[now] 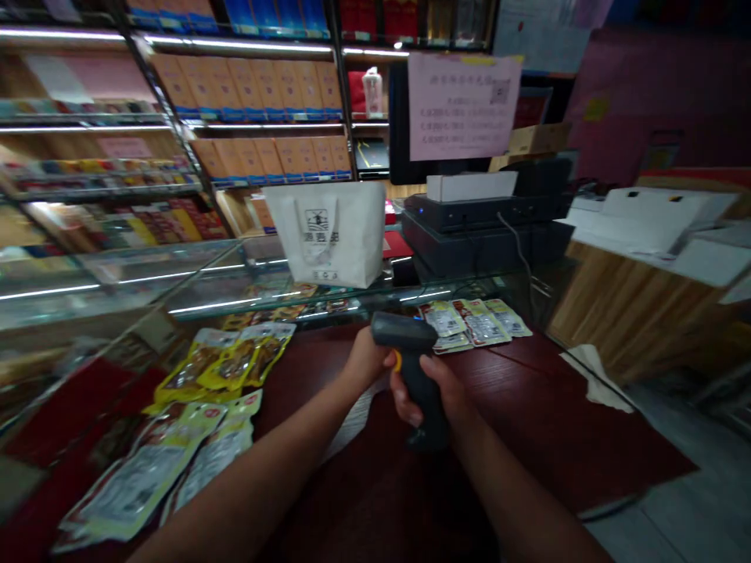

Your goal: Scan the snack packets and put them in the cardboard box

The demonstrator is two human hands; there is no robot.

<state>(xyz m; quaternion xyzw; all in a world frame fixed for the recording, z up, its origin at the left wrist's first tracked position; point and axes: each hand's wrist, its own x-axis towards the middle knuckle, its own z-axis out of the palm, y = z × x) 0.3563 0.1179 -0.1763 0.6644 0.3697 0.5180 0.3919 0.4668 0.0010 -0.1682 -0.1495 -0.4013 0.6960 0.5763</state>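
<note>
A dark barcode scanner with a yellow trigger is held upright over the dark red tabletop by my right hand. Its fingers wrap round the handle, and the head points left. My left hand is at the scanner's head, partly behind it. The fingers of this hand are mostly hidden, and I cannot tell whether they touch the scanner or hold anything. Below the left wrist lies a whitish flat piece. Several flat food packets lie beyond the scanner. To the left are yellow packets and silvery packets.
A white bag stands on the glass counter. Right of it are a cash drawer and a pink sign on a monitor. Shelves of boxes line the back. A crumpled tissue lies at the table's right edge.
</note>
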